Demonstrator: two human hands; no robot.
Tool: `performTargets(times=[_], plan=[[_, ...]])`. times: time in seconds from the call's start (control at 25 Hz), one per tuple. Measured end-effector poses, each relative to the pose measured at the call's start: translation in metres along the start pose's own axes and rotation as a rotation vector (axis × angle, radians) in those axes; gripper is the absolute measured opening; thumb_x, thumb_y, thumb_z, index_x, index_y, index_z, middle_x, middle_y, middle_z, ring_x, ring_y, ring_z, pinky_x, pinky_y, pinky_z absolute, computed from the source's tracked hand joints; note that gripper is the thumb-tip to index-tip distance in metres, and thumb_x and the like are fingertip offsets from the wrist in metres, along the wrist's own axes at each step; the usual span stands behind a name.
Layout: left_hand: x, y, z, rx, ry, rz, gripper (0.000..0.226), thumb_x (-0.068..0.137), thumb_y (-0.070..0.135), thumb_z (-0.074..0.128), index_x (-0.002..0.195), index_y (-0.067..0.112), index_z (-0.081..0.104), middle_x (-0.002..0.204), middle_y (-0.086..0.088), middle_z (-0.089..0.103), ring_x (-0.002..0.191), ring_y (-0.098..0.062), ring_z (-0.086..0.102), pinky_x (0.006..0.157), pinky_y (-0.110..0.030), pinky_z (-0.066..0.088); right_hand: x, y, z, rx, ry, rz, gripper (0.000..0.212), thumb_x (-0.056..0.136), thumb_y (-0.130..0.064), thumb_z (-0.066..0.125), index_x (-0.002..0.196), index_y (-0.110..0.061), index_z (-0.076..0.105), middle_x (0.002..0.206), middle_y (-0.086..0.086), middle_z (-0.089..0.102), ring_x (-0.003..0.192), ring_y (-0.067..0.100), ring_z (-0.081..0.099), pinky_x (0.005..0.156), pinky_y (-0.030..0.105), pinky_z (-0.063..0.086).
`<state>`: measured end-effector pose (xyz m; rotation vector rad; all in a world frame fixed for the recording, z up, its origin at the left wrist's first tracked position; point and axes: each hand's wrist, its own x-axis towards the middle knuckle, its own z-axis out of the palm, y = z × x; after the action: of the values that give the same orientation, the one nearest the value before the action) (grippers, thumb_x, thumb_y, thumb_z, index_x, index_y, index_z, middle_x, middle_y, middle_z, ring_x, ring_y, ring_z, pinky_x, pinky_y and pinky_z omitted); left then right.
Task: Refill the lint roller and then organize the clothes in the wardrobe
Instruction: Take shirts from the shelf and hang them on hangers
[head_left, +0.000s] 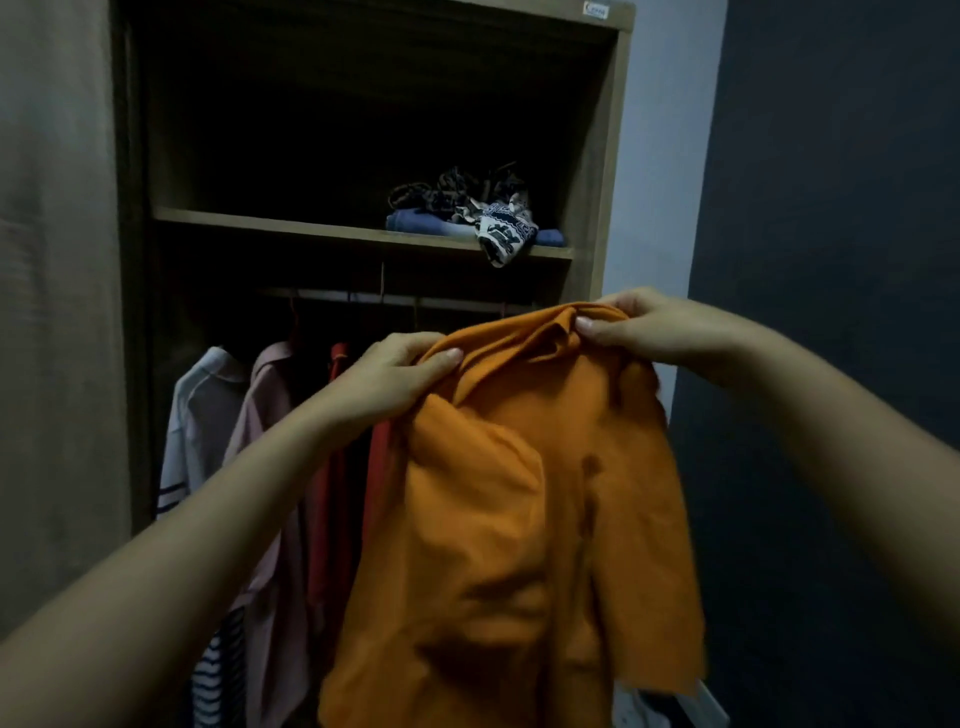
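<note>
left grip (400, 371): closed on the shirt's collar at its left side, thumb on the front of the fabric, fingers behind it
right grip (657, 327): pinching a fold of the collar at its right side, thumb tip on the front, higher than the left
shirt (519, 519): orange, held up by both grips in front of the wardrobe's lower right part; hangs free and creased, lower hem cut off by the bottom of the view
wardrobe (618, 156): open, wooden, dark inside
shelf (311, 228): spans the wardrobe above the rail
rail (395, 300): just under the shelf, hanger hooks on it
white top (202, 415): hanging at the rail's left end, dark stripes on the sleeve
pink top (265, 415): hanging just right of the white top, touching it
red top (337, 467): hanging right of the pink top, partly hidden behind the left forearm and the shirt
striped cloth (218, 675): low at left under the forearm; cannot tell whether a separate garment
jeans (415, 221): blue, folded, at the shelf's right end
patterned cloth (504, 234): on the jeans, drooping over the shelf's front edge
dark tangle (452, 187): on top of the jeans, too dim to identify
</note>
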<state>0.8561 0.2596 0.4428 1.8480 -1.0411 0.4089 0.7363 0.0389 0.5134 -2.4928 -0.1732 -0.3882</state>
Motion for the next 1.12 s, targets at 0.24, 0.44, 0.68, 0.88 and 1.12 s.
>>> performTargets(times=[0.24,0.44,0.68,0.88,1.12], plan=[[-0.019,-0.003,0.031,-0.37,0.019,-0.361,0.021,0.097,0.033,0.045,0.098,0.017,0.059,0.087,-0.003,0.06,0.077,-0.015,0.058,0.067,-0.028,0.045,-0.001,0.008,0.015,0.226,-0.099,0.168,0.022,0.096,-0.029,0.044,0.092,-0.016,0.061,0.087,0.005,0.061,0.081,0.02,0.061,0.071,0.029,0.05],[-0.051,-0.016,0.054,0.219,0.02,-0.083,0.056,0.072,0.055,0.067,0.103,0.029,0.028,0.09,0.007,0.054,0.076,-0.011,0.061,0.063,-0.029,0.051,0.008,-0.005,0.033,0.18,0.074,0.09,0.03,0.096,-0.043,0.038,0.111,-0.024,0.057,0.095,0.0,0.062,0.087,0.018,0.061,0.069,0.028,0.049],[-0.061,-0.063,0.046,0.259,0.198,-0.058,0.019,0.078,0.018,0.051,0.073,0.006,0.064,0.079,0.0,0.057,0.07,-0.004,0.053,0.063,-0.013,0.035,0.011,0.015,0.034,0.139,0.068,0.081,0.022,0.098,-0.032,0.038,0.096,-0.022,0.057,0.094,-0.001,0.06,0.089,0.015,0.058,0.077,0.028,0.043],[-0.07,-0.095,0.06,0.319,0.146,-0.362,0.024,0.085,0.011,0.051,0.07,0.027,0.061,0.061,0.009,0.06,0.06,-0.008,0.056,0.052,-0.015,0.036,0.001,0.052,0.047,0.514,0.029,0.397,0.02,0.097,-0.018,0.041,0.082,-0.011,0.053,0.078,0.006,0.054,0.074,0.018,0.055,0.064,0.029,0.043],[-0.036,-0.105,0.056,-0.039,0.212,-0.457,0.032,0.079,0.019,0.05,0.05,0.025,0.061,0.046,0.01,0.05,0.055,-0.014,0.048,0.056,-0.03,0.037,0.005,0.094,0.061,-0.072,0.152,0.232,0.039,0.075,-0.033,0.073,0.095,-0.019,0.042,0.08,-0.001,0.047,0.07,0.014,0.048,0.058,0.024,0.039]])
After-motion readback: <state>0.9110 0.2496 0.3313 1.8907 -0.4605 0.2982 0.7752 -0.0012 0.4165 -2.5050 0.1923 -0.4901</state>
